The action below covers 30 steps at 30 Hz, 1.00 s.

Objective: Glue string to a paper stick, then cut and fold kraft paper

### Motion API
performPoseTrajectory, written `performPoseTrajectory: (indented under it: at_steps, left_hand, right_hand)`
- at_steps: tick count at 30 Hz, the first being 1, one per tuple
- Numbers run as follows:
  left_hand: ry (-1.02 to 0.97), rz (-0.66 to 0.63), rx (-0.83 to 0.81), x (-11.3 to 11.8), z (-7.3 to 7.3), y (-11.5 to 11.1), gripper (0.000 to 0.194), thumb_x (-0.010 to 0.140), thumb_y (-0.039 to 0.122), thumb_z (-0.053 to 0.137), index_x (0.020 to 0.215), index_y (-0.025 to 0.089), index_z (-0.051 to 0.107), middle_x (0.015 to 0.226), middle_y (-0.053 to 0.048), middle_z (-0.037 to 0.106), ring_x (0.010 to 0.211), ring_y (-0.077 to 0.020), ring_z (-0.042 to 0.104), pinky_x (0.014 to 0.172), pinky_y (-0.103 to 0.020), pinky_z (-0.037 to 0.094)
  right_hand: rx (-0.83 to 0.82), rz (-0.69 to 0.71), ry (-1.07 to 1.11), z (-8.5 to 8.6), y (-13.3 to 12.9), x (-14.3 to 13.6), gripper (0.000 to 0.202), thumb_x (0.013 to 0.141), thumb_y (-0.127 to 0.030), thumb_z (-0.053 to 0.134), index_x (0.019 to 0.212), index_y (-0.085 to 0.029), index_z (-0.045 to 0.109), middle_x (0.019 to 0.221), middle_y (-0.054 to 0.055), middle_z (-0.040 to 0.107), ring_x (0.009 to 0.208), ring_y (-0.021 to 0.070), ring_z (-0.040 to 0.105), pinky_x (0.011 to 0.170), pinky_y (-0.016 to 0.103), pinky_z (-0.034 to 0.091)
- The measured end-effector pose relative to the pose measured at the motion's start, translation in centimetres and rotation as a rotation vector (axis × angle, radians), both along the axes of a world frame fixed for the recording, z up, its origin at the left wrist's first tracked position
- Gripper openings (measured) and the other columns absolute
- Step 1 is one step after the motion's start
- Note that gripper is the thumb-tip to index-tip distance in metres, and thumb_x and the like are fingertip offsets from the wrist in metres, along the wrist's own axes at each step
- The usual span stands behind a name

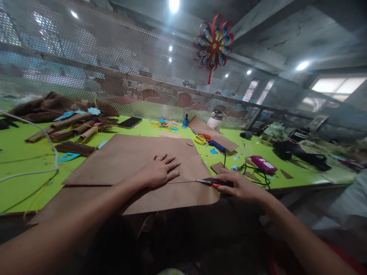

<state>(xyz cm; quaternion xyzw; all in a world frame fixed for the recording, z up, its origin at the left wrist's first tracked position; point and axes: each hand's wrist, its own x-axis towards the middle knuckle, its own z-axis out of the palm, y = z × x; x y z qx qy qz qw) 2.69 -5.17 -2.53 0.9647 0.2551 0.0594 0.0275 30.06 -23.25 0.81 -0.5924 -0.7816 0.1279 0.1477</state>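
A large sheet of brown paper lies over the near part of the table. My left hand rests flat on it, fingers spread, with a ring on one finger. At the sheet's right side my right hand grips a black and orange utility knife, its tip pointing left on the paper. A straight cut line runs leftward from that tip and passes under my left hand. Below the line, a second strip of brown paper reaches past the table's front edge.
Rolled brown paper pieces lie at left beside a white cable. Behind are a phone, yellow-and-red scissors, a blue-handled tool and a white bottle. A magenta box with black cord sits right. Perforated mesh stands behind.
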Motion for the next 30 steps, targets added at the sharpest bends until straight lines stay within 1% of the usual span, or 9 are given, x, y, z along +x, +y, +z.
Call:
performPoseTrajectory:
  at_steps: [2,6,11,19,25,30]
  left_hand:
    - [-0.001,-0.001,-0.002,0.0,0.0,0.0,0.062,0.093,0.064,0.019,0.143,0.032,0.040,0.153,-0.007,0.034,0.138,-0.0382,0.026,0.104,-0.059,0.021]
    - [-0.001,-0.002,0.002,0.0,0.0,0.1,0.062,0.093,0.063,0.021,0.143,0.031,0.039,0.153,-0.007,0.033,0.138,-0.0378,0.026,0.104,-0.059,0.022]
    - [-0.005,-0.007,-0.002,0.0,-0.2,0.2,0.063,0.092,0.064,0.019,0.143,0.032,0.038,0.153,-0.006,0.034,0.139,-0.0372,0.025,0.104,-0.059,0.022]
    - [-0.006,-0.005,-0.006,0.0,-0.2,0.2,0.064,0.092,0.064,0.020,0.143,0.031,0.039,0.152,-0.007,0.034,0.139,-0.0382,0.025,0.104,-0.060,0.021]
    - [-0.031,-0.014,-0.006,0.0,-0.3,0.1,0.062,0.093,0.063,0.021,0.142,0.031,0.040,0.151,-0.008,0.037,0.138,-0.0370,0.027,0.105,-0.060,0.020]
    - [-0.034,-0.013,-0.015,0.0,-0.3,0.2,0.062,0.092,0.064,0.022,0.142,0.033,0.040,0.151,-0.007,0.037,0.138,-0.0368,0.028,0.105,-0.058,0.020]
  right_hand:
    - [0.017,0.016,0.006,0.0,0.3,-0.3,0.033,0.092,-0.036,0.052,0.120,-0.022,0.066,0.094,0.008,0.059,0.089,0.0218,0.057,0.077,0.031,0.045]
    - [0.017,0.006,0.008,0.0,0.4,-0.7,0.033,0.092,-0.034,0.053,0.119,-0.020,0.066,0.096,0.010,0.059,0.090,0.0223,0.057,0.078,0.032,0.044]
    - [0.002,0.001,0.001,0.2,0.1,-1.1,0.032,0.091,-0.034,0.054,0.118,-0.020,0.067,0.093,0.009,0.059,0.087,0.0224,0.057,0.076,0.032,0.044]
    - [-0.014,-0.013,0.017,0.6,-0.3,-1.9,0.033,0.093,-0.036,0.052,0.116,-0.018,0.068,0.094,0.010,0.061,0.088,0.0214,0.057,0.076,0.031,0.044]
    - [-0.025,-0.005,0.016,0.6,0.2,-2.4,0.033,0.092,-0.038,0.053,0.113,-0.017,0.069,0.094,0.010,0.063,0.088,0.0222,0.057,0.077,0.032,0.044]
    - [-0.025,0.024,0.022,0.5,0.8,-3.0,0.033,0.092,-0.038,0.053,0.114,-0.019,0.068,0.096,0.010,0.064,0.087,0.0218,0.058,0.076,0.031,0.045]
